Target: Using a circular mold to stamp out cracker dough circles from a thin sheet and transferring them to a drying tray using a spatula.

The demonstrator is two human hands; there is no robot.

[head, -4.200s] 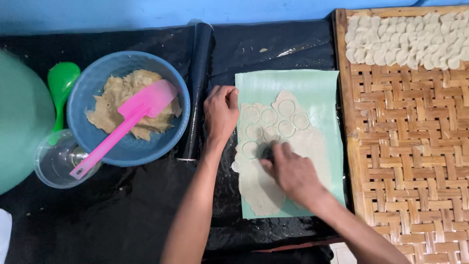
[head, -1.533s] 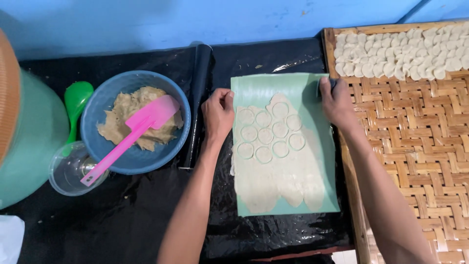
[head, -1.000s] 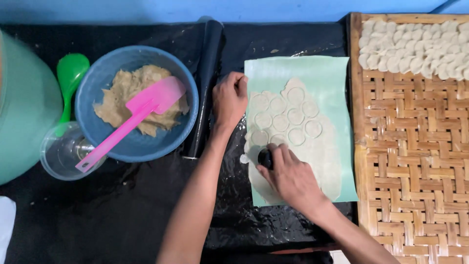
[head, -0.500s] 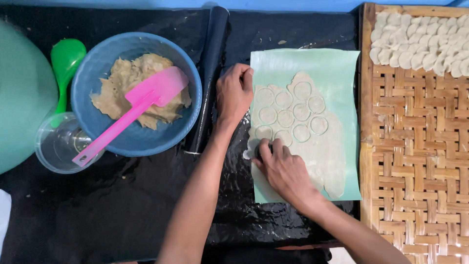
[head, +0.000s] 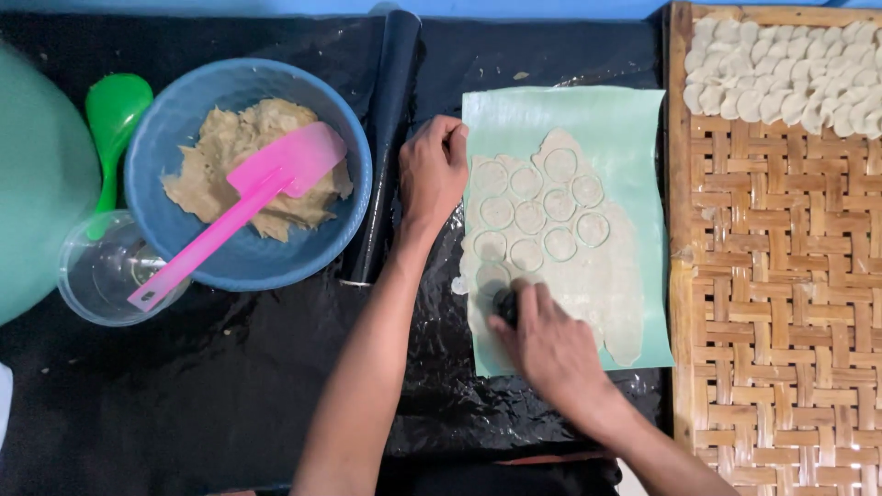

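While my left hand (head: 432, 174) lies flat, pinning the green mat (head: 634, 119) at its ten o'clock edge, my right hand (head: 551, 344) grips what looks like a small dark round cutter (head: 504, 306). It presses on the dough sheet (head: 616, 294) at seven o'clock; uncut dough runs lengthwise toward four o'clock, nearer my right.

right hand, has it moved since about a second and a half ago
Yes. The right hand has come off the green mat's top right corner, beside the woven tray, down to the dough sheet's lower left.
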